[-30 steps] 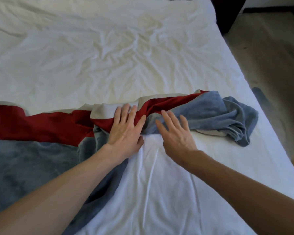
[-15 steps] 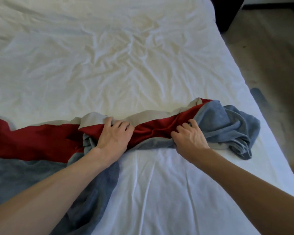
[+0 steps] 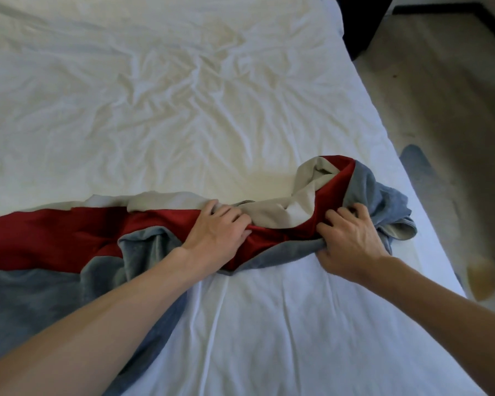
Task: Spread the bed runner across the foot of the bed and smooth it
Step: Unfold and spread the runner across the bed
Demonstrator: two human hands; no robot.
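Red-and-grey runner (image 3: 55, 238) lay bunched on bed (image 3: 183, 95), right under fingers. Left hand (image 3: 217, 235) and right hand (image 3: 349, 241) curled tight on cloth, probably to pull lump flat.

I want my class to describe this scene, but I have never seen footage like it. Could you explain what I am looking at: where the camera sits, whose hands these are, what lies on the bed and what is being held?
There is no machine here. A person wears a wide-angle camera on the head, so the picture looks forward and down at their own two hands. The left hand and the right hand each grip a bunched part of a bed runner, a long cloth in red, grey-blue and beige. It lies across the near part of a bed made up in wrinkled white. On the left the cloth lies fairly flat. On the right it is crumpled in a heap near the bed's edge. Beyond that edge is the floor.
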